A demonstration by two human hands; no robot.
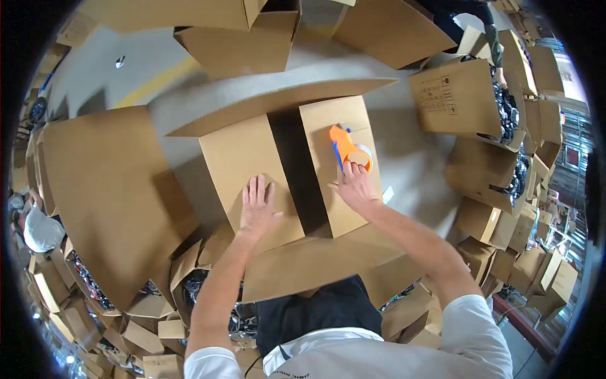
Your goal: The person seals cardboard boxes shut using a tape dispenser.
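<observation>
From where I stand, the person leans over an open-topped cardboard carton (268,164), its two side flaps folded inward with a dark gap left between them. The far flap (284,104) and the near flap (322,265) are not folded over that gap. The left hand (257,205) lies palm down on the left flap (230,148), fingers stretched out and grasping nothing. The right hand (355,186) is over on the right flap (353,120), its fingers curled about the near end of an orange tape dispenser (336,136), by the roll of tape. The dispenser has blue parts, and its narrow end points away from the person; I can't tell whether it touches the cardboard beneath.

Around the carton is a grey floor (391,136) with a yellow stripe (158,82). A big brown box (107,189) stands to the left, and a printed box (451,98) to the right holds dark goods I can't make out. Up there a co-worker's hand (500,78) reaches down beside the goods. More cardboard boxes crowd both sides.
</observation>
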